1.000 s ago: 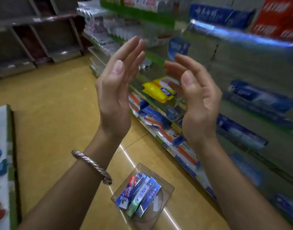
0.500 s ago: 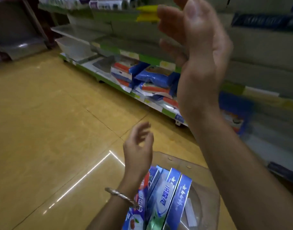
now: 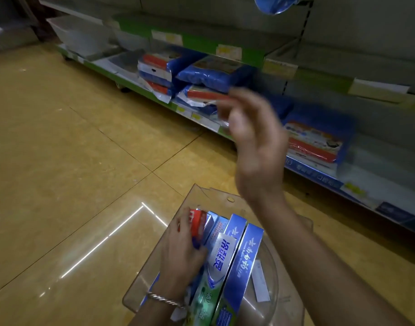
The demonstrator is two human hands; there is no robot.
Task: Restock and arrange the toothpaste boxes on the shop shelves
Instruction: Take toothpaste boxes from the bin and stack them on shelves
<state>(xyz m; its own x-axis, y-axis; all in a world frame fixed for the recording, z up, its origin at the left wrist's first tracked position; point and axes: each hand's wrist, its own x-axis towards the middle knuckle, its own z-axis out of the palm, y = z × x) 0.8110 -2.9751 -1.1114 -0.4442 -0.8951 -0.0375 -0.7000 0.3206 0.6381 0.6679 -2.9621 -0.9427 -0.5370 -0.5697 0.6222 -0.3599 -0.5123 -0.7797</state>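
Head view: the left hand point(image 3: 180, 251) went down to the toothpaste boxes point(image 3: 239, 257).
It had been up in the air, and now it gripped the red box point(image 3: 198, 223) in the clear tray point(image 3: 227, 199) on the floor point(image 3: 84, 161). The right hand point(image 3: 257, 149) stayed up, loose and empty. No box had reached the shelves point(image 3: 248, 56) yet.

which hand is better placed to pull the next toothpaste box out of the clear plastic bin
Left. The left hand is down in the clear plastic bin, fingers round the red and white toothpaste box. The right hand hangs empty in the air above the bin.
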